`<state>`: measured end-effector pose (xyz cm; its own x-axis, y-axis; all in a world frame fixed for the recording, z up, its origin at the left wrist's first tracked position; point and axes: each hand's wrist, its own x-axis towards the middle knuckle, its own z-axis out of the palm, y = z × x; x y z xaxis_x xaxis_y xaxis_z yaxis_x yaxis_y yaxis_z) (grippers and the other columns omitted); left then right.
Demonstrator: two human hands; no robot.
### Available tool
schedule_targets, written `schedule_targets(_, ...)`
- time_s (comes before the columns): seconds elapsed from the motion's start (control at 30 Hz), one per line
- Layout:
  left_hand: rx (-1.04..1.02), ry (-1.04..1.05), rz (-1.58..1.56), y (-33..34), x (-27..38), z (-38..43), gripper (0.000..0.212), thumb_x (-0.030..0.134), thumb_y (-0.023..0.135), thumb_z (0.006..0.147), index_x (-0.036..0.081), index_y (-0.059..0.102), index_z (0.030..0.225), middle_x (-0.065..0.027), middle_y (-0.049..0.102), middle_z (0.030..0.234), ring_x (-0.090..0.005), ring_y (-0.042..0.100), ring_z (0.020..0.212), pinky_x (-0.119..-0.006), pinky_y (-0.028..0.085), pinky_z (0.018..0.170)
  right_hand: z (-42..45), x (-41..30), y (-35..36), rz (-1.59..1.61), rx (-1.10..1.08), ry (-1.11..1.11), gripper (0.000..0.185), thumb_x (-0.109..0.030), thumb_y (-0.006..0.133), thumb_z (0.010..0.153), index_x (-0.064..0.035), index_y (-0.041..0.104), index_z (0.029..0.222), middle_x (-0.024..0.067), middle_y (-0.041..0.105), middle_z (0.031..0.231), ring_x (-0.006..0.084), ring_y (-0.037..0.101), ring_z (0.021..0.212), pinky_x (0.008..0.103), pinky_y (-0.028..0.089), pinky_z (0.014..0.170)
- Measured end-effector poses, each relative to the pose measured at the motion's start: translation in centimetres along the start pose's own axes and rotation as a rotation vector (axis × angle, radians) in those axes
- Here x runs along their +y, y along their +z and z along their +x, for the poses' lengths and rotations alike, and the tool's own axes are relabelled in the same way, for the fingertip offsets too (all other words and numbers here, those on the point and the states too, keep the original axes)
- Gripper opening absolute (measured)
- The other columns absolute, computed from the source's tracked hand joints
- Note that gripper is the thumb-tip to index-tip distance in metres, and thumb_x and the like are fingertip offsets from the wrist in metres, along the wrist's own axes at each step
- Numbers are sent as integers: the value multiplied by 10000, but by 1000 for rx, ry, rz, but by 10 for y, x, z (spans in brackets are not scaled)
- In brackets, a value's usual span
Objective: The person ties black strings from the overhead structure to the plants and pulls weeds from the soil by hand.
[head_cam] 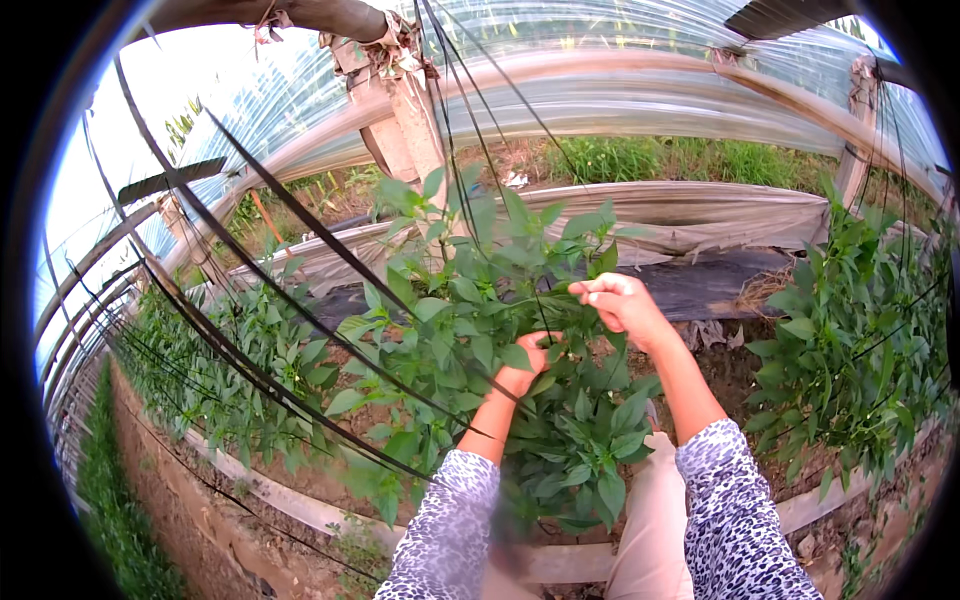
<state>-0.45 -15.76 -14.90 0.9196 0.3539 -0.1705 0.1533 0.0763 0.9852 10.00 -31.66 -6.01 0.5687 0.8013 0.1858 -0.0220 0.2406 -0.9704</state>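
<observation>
A leafy green plant, seemingly a pepper plant (465,300), stands in front of me. My left hand (531,356) reaches into its foliage near a thin dark string; leaves hide part of the fingers, so its grip cannot be told. Higher and to the right, my right hand (619,304) is at the plant's right side, fingers curled and thumb against the forefinger. It seems to pinch something thin by the leaves, but what it is cannot be made out. Dark strings (322,232) run slanting down past the plant on the left.
Similar plants grow to the left (247,367) and right (855,337). Behind stand a concrete post (416,127), a wooden rail and clear plastic sheeting (600,82). Black plastic film (690,277) lies behind the plant. A pale concrete curb (570,562) crosses near my legs.
</observation>
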Motion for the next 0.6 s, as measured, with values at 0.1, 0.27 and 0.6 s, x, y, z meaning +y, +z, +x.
schedule_targets(0.1, 104, 102, -12, -10, -24, 6, 283, 42, 552, 772, 16, 550, 1053, -35, 603, 860, -91, 552, 715, -220, 444, 599, -28, -18, -11, 125, 13, -76, 25, -48, 487, 793, -35, 503, 807, 160, 594, 942, 14, 301, 394, 162, 244, 359)
schedule_targets(0.27, 169, 162, -105, 7, -27, 9, 390, 44, 548, 769, 10, 472, 1150, -37, 582, 950, -62, 464, 583, -207, 374, 494, -90, -36, -45, 170, 94, -167, 27, -54, 485, 800, -27, 486, 796, 151, 602, 854, 14, 328, 407, 157, 249, 357)
schedule_targets(0.6, 97, 196, 87, 16, -32, 39, 199, 119, 528, 806, 34, 544, 985, -18, 574, 824, -79, 501, 650, -230, 382, 534, -171, -29, -76, 168, 268, -190, 94, -83, 526, 801, 9, 504, 796, 160, 602, 813, 17, 331, 404, 160, 273, 367)
